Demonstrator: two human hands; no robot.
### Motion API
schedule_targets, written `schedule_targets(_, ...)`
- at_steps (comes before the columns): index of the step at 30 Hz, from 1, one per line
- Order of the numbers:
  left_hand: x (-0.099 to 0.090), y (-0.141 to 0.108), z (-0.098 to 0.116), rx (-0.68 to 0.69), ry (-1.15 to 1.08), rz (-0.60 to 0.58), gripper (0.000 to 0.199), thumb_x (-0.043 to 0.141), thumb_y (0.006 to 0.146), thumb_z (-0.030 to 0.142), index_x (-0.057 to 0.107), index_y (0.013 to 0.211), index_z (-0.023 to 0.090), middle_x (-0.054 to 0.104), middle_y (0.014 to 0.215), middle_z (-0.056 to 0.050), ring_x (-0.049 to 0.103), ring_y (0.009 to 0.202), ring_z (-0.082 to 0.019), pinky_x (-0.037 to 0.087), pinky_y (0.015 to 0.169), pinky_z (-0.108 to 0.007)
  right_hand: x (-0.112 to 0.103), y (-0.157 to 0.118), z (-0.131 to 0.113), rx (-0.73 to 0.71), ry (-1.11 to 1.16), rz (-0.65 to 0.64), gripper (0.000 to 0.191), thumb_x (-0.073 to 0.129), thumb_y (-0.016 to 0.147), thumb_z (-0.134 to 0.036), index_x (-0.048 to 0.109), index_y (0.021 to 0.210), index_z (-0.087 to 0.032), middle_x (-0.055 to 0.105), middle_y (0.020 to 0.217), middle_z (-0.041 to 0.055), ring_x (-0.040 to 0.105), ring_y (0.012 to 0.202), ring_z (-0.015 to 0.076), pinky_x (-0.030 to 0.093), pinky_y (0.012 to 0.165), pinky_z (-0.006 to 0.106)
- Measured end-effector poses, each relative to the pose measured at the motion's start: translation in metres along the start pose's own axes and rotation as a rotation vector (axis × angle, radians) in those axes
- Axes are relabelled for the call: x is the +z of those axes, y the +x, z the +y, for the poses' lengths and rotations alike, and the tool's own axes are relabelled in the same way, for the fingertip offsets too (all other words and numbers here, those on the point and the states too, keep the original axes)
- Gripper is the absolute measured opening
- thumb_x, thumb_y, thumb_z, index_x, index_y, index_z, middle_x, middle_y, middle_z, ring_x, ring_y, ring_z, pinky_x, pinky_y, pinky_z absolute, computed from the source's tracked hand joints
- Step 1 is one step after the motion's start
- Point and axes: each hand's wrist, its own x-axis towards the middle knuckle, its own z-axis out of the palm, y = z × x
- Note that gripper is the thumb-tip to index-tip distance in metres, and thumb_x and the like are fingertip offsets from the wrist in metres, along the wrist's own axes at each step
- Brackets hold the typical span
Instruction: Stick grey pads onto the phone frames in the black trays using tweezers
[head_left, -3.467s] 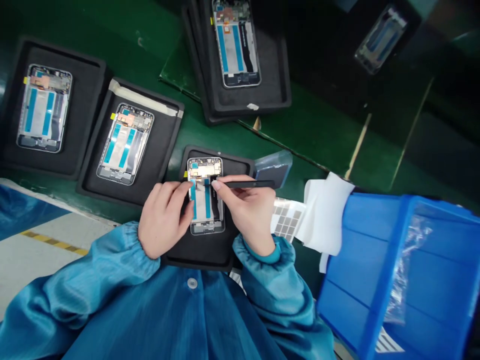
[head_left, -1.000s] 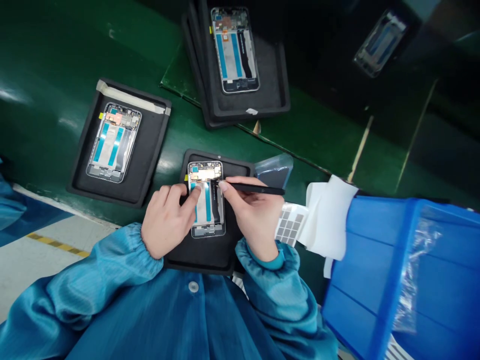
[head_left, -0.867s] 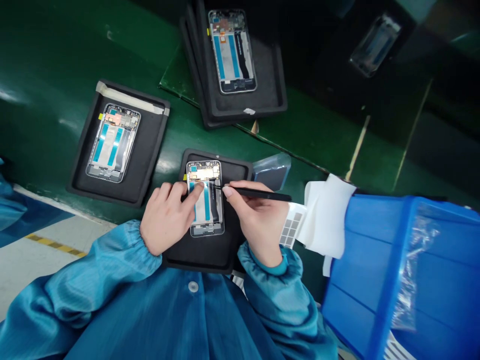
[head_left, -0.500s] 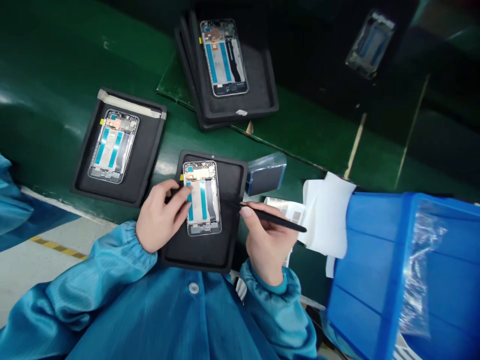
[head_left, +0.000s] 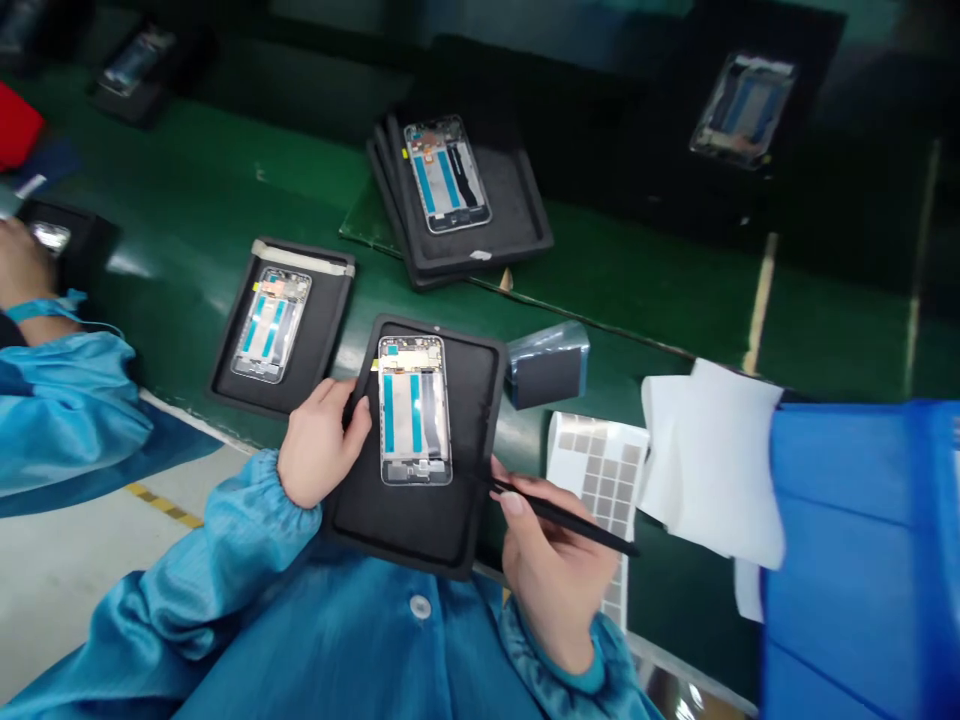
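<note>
An open phone body (head_left: 415, 412) with blue strips lies in a black tray (head_left: 469, 440) at the front edge of the green table. My left hand (head_left: 324, 440) grips the tray's left rim between thumb and fingers, beside the phone. Right of the tray, my right hand (head_left: 559, 560) holds black tweezers (head_left: 570, 518), their tips pointing left at the tray's right side. A sheet of grey square stickers (head_left: 600, 470) lies partly behind that hand. Above it sits a dark pad in clear film (head_left: 549, 376).
Another tray with a phone (head_left: 271, 325) is at the left; stacked trays (head_left: 517, 190) hold one at the back. White paper (head_left: 720, 460) and a blue bin (head_left: 847, 560) are at the right. A co-worker's hand (head_left: 28, 270) shows at the far left.
My left hand has moved off the phone to the tray's left rim. My right hand, still holding the tweezers, is slightly lower. The view has shifted, showing more of the left side and the sticker sheet.
</note>
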Motion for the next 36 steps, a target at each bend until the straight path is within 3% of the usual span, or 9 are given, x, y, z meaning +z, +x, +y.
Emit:
schedule_targets(4,-0.023,0.007,-0.015,0.000,0.003,0.066,0.034,0.046,0.096,0.035,0.069,0.109,0.014,0.067,0.084,-0.005,0.064,0.074,-0.018,0.050,0.072,-0.029,-0.001,0.002,-0.005,-0.014,0.105,-0.079,0.021,0.079,0.079,-0.010,0.075,0.092,-0.025,0.077,0.093,0.0016,0.079,0.094,0.0237,0.064,0.088,0.036)
schedule_targets(9,-0.067,0.024,-0.056,-0.172,0.150,0.106,0.038,0.049,0.093,0.041,0.067,0.114,0.016,0.073,0.096,-0.004,0.067,0.082,-0.019,0.051,0.079,-0.029,-0.010,0.006,-0.007,-0.013,0.074,-0.092,0.017,0.081,0.078,-0.014,0.074,0.090,-0.025,0.077,0.090,0.0024,0.080,0.089,0.0242,0.066,0.082,0.035)
schedule_targets(14,-0.105,0.053,-0.089,-0.249,0.258,0.109,0.032,0.050,0.094,0.038,0.068,0.112,0.018,0.065,0.076,0.003,0.059,0.072,-0.014,0.046,0.071,-0.022,-0.023,0.009,-0.004,0.027,-0.013,-0.087,0.015,0.082,0.078,-0.020,0.075,0.092,-0.024,0.079,0.089,0.0051,0.079,0.087,0.0249,0.066,0.077,0.035)
schedule_targets(17,-0.110,0.074,-0.101,-0.243,0.322,0.069,0.030,0.051,0.093,0.037,0.068,0.111,0.019,0.062,0.075,0.004,0.058,0.074,-0.014,0.045,0.073,-0.022,-0.029,0.010,-0.006,0.037,-0.021,-0.107,0.016,0.081,0.079,-0.021,0.076,0.093,-0.025,0.080,0.091,0.0047,0.079,0.085,0.0223,0.066,0.074,0.031)
schedule_targets(21,-0.100,0.091,-0.099,-0.206,0.430,0.015,0.033,0.057,0.089,0.037,0.068,0.113,0.017,0.066,0.096,-0.003,0.060,0.092,-0.021,0.048,0.086,-0.031,-0.040,0.012,-0.016,0.005,-0.051,-0.103,0.015,0.081,0.079,-0.020,0.077,0.091,-0.028,0.080,0.088,0.0018,0.077,0.082,0.0172,0.064,0.073,0.025)
schedule_targets(24,-0.085,0.084,-0.069,-0.131,0.573,0.131,0.046,0.056,0.090,0.041,0.061,0.129,0.017,0.064,0.113,-0.009,0.059,0.099,-0.027,0.050,0.088,-0.039,-0.056,0.015,-0.024,-0.016,-0.129,-0.074,0.012,0.082,0.079,-0.021,0.078,0.088,-0.027,0.080,0.087,0.0016,0.077,0.083,0.0183,0.063,0.079,0.029)
schedule_targets(27,-0.057,0.065,-0.014,0.167,0.552,0.181,0.040,0.051,0.094,0.037,0.060,0.130,0.020,0.066,0.108,-0.007,0.062,0.097,-0.025,0.052,0.087,-0.038,-0.077,0.023,-0.028,-0.012,-0.225,-0.018,0.010,0.082,0.079,-0.025,0.078,0.088,-0.026,0.080,0.087,0.0030,0.076,0.082,0.0208,0.064,0.078,0.034)
schedule_targets(32,0.026,0.033,0.088,0.686,0.116,-0.156,0.026,0.051,0.098,0.029,0.066,0.117,0.019,0.069,0.109,-0.007,0.063,0.100,-0.022,0.053,0.089,-0.035,-0.104,0.051,-0.025,-0.050,-0.363,0.077,0.015,0.084,0.077,-0.030,0.079,0.088,-0.023,0.080,0.088,0.0045,0.076,0.082,0.0234,0.064,0.078,0.039)
schedule_targets(36,0.089,0.028,0.135,0.812,0.126,-0.245,0.025,0.053,0.097,0.025,0.067,0.117,0.018,0.067,0.121,-0.010,0.061,0.105,-0.026,0.051,0.088,-0.041,-0.111,0.072,-0.019,-0.076,-0.400,0.053,0.014,0.083,0.077,-0.031,0.078,0.087,-0.023,0.080,0.088,0.0035,0.076,0.082,0.0220,0.064,0.079,0.039)
